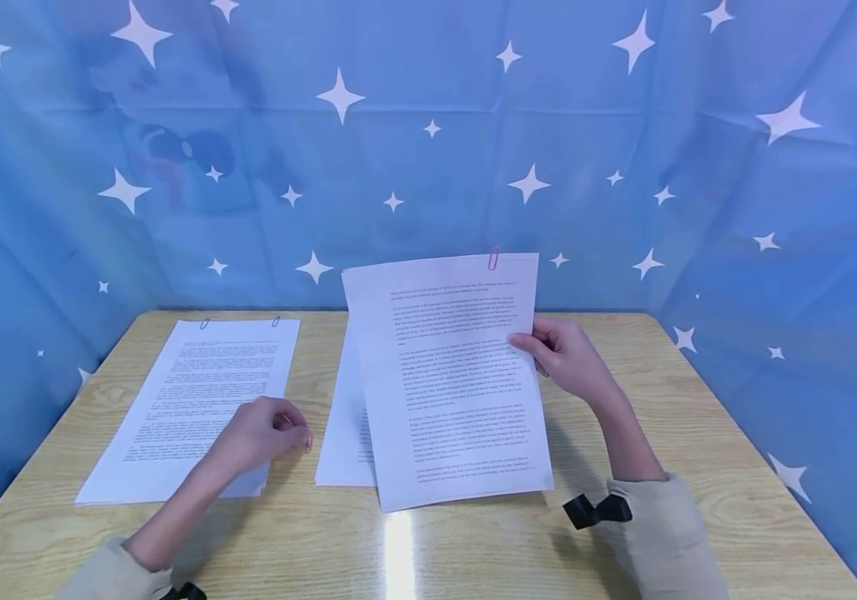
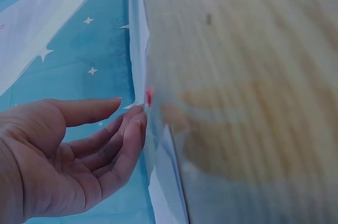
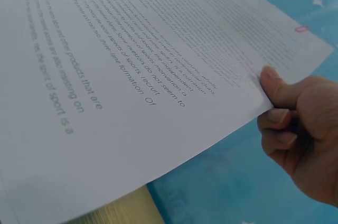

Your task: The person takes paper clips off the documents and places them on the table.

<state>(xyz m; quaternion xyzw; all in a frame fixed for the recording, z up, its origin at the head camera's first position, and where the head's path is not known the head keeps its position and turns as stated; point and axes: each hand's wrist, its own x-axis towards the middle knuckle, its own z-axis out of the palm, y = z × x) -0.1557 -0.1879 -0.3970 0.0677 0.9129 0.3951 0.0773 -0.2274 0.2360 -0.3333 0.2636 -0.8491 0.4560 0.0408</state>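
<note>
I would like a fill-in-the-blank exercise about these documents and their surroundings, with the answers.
The ____ hand holds up a printed document.
The leftmost document carries ____ paper clips along its top.
The blue curtain is patterned with white ____.

Missing words: right; two; stars.

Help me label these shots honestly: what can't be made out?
Head view: much of the middle page, hidden behind the raised pages.
Head view: part of the left stack, covered by the left hand.
Left wrist view: the red thing, too blurred to identify.
Right wrist view: part of the right hand, beyond the right edge.
</note>
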